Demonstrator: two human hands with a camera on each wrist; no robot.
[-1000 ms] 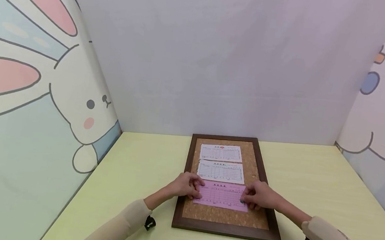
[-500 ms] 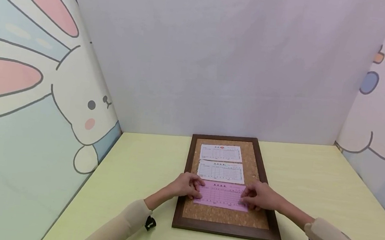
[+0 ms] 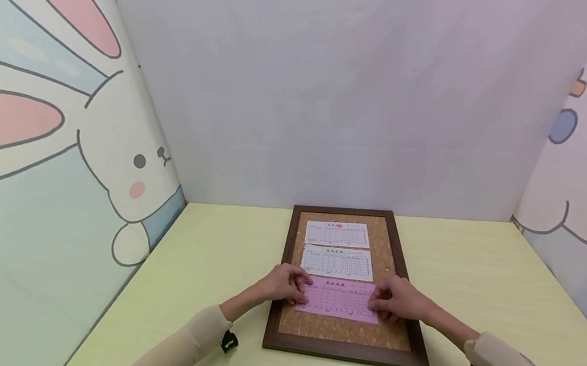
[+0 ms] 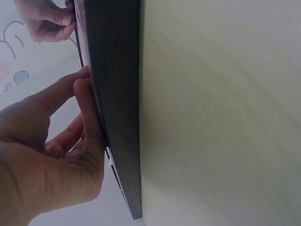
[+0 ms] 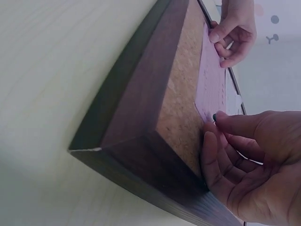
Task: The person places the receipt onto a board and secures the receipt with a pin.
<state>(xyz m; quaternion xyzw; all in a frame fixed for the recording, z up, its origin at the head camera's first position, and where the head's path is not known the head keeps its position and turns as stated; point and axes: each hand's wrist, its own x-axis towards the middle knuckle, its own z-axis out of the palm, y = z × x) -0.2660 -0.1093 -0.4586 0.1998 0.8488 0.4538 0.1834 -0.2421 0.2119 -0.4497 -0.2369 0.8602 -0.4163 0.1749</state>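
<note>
A pink receipt slip (image 3: 336,298) lies on the cork board (image 3: 345,330), below two white receipt slips. My left hand (image 3: 283,283) rests at its left edge, with fingertips and thumb pressing the paper; in the left wrist view this hand (image 4: 61,146) lies against the dark frame (image 4: 115,94). At the slip's right side my right hand (image 3: 398,299) pinches a small green push pin (image 5: 215,117) between thumb and finger, against the paper. The pin's tip is hidden.
The middle white slip (image 3: 337,262) and the top white slip (image 3: 337,233) lie higher on the board; a small red mark (image 3: 339,226) shows on the top one. A pale wooden table (image 3: 223,241) carries the board. Cartoon-printed side walls and a grey back wall (image 3: 335,92) surround it.
Both hands stay in nearly the same place on the pink slip. The right forearm has shifted slightly to the right, and the green pin is now hidden in the head view.
</note>
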